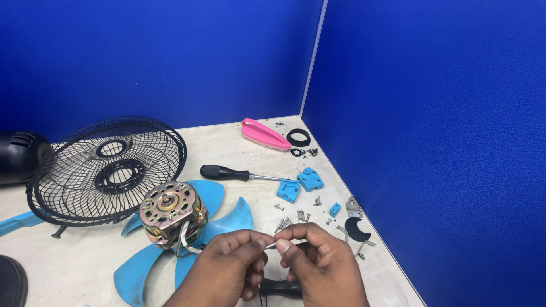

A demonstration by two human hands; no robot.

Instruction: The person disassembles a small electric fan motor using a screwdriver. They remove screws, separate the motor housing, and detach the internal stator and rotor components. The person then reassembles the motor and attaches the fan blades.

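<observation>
Head view: both hands meet low at the near edge of the table (85, 261). The left hand (227, 261) and the right hand (324, 264) are each pinched shut, thumb against forefinger, on the two ends of a thin white wire (269, 246) that spans the small gap between their fingertips. Under the hands lies a black handle (280, 288), partly hidden; whether either hand touches it cannot be told.

Just left of the left hand sits a bare fan motor (172, 213), its metal stack and shaft facing up, with white leads (187, 243) looping from its near side toward the hands. The motor rests on a blue fan blade (227, 219) lying flat. Behind it, toward the left edge, a black wire fan guard (108, 170) leans tilted, and a black housing (20, 156) stands beyond that.

Toward the middle of the table lies a screwdriver (239, 174) with a black grip, its tip pointing to the right edge. Near that tip are two blue plastic blocks (300, 185), and loose screws (290, 220) are scattered between them and the hands. A black half-moon piece (355, 229) lies by the right edge. In the far corner rest a pink brush (263, 134) and a black ring (298, 137).
</observation>
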